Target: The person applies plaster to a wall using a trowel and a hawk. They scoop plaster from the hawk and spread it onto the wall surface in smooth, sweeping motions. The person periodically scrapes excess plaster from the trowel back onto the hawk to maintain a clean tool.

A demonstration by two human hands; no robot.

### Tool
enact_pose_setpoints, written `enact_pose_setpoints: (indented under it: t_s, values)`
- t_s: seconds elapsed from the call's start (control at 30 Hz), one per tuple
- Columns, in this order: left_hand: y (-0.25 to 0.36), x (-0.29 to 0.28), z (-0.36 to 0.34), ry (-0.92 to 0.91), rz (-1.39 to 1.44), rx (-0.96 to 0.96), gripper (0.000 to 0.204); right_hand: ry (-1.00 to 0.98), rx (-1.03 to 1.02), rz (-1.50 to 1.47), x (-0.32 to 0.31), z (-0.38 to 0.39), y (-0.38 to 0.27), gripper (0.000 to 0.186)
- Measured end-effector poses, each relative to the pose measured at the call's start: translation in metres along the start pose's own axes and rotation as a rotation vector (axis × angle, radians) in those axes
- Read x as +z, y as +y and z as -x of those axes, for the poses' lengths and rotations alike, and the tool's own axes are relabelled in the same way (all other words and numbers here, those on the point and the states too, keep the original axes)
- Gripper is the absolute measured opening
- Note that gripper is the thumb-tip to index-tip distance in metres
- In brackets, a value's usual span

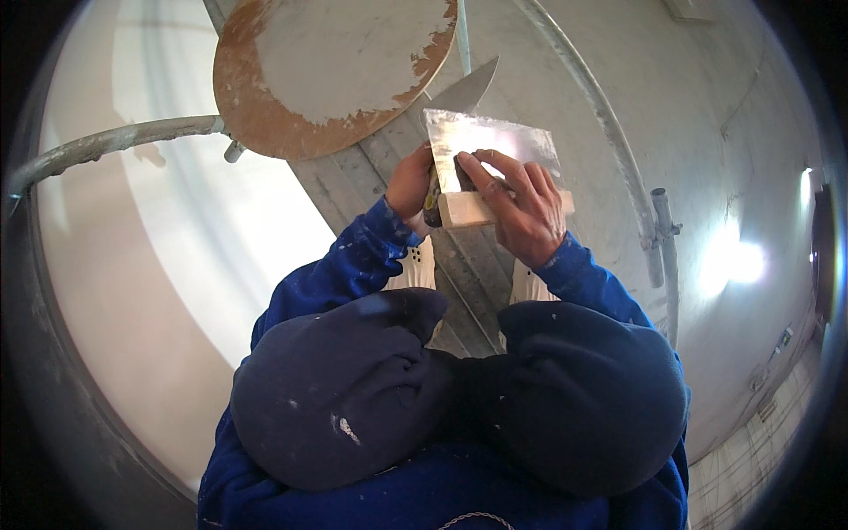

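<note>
Now, your right hand (532, 216): gripping the wide scraper (492, 132) by its wooden back (466, 211).
Your left hand (410, 184): closed round a dark handle (432, 207).
Scraper blade: left edge close beside your left hand.

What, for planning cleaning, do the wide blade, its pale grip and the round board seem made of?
Wide blade: polished-looking metal, given its bright glare.
Pale grip: probably bare wood, matt, light tan.
Round board: possibly wood-based, matt brown beneath whitish smears.
</note>
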State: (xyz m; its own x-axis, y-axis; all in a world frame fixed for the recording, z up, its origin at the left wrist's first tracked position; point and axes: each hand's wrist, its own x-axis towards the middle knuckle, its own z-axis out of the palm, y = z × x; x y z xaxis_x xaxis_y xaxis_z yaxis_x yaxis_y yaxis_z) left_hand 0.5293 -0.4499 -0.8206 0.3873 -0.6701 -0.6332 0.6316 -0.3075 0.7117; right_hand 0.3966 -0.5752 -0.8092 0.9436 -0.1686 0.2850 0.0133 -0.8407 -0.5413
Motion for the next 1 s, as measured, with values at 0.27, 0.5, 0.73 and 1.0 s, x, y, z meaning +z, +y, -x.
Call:
enact_pose_setpoints:
  t_s: [0.27,0.5,0.73,1.0]
  values:
    - [-0.002,-0.004,0.001,-0.143,0.290,-0.186,0.041,0.108,0.093,0.029,0.001,-0.004,0.015,0.059]
    - [-0.007,0.000,0.008,-0.314,0.490,-0.183,0.038,0.304,0.340,-0.121,-0.013,-0.009,0.074,0.065]
    - [-0.001,0.013,0.011,0.020,0.115,-0.046,0.032,0.311,0.300,-0.143,-0.051,-0.004,0.053,0.059]
    - [-0.019,0.004,0.000,-0.078,0.090,0.014,0.040,-0.086,0.117,0.050,-0.030,0.001,0.001,0.055]
